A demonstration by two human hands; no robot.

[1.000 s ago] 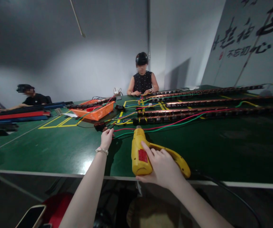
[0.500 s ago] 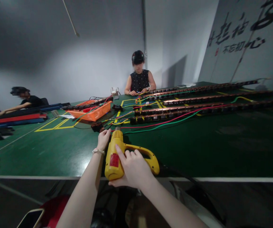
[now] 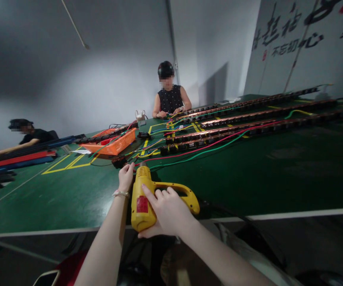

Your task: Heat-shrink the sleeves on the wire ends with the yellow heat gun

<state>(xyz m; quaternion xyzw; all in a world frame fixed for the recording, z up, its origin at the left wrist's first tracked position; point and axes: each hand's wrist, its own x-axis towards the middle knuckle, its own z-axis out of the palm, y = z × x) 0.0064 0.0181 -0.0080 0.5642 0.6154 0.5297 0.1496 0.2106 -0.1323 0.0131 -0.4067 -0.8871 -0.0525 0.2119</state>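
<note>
A yellow heat gun [image 3: 144,202] with a red label lies at the table's front edge, its nozzle pointing away from me. My right hand [image 3: 168,206] grips its body, index finger stretched along the top and thumb underneath. Left of the nozzle, my left hand [image 3: 126,176] is closed in a pinch on the red wire [image 3: 186,153], near its end. The exact spot between the fingertips is too small to make out. A green wire [image 3: 195,159] runs from near the nozzle to the right, beside the red one. Just beyond my left fingers sits a dark component with copper [image 3: 119,161].
Long black strips with copper wire [image 3: 219,135] stretch across the green table [image 3: 249,178]. An orange basket [image 3: 117,145] holds parts. One co-worker [image 3: 171,97] sits opposite, another [image 3: 31,133] at the far left near red and blue bars [image 3: 22,159]. A cable trails right from the heat gun.
The camera view has tilted and shifted slightly. Both hands and the heat gun keep nearly the same places, with the nozzle still beside my left fingers.
</note>
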